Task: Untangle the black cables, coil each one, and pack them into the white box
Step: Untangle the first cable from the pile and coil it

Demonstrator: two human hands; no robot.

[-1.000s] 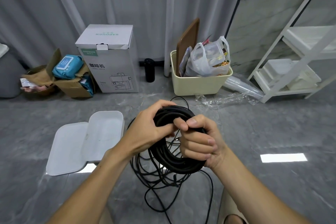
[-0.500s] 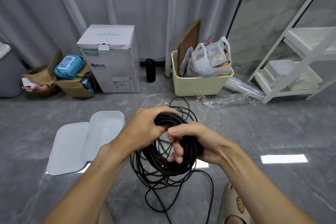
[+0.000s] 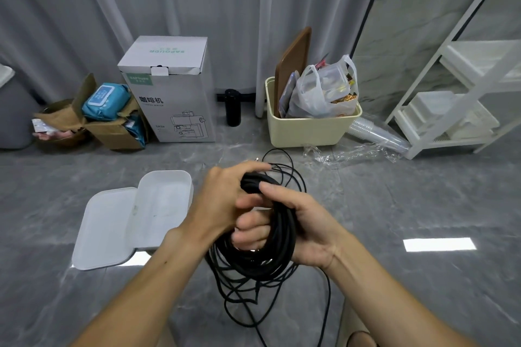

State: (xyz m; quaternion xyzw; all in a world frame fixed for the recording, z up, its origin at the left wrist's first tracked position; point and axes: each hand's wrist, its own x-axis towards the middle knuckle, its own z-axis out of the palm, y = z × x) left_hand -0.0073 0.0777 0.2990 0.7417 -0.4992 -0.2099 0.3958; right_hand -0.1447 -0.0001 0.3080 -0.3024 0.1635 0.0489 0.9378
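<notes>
On the grey floor the white box lies open with its lid beside it, just left of the hands. Above the floor's middle hangs the coil of black cable; the right hand grips its side and the left hand curls over its top. Coiling is under way. Next, I judge, the loose strands trailing on the floor need gathering in.

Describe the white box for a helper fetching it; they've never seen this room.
Start at the tall coffee-machine carton by the grey curtain. On the floor before it lies the white box, open, its lid flat beside it. It is low, rounded and plain, unlike the printed carton.
</notes>
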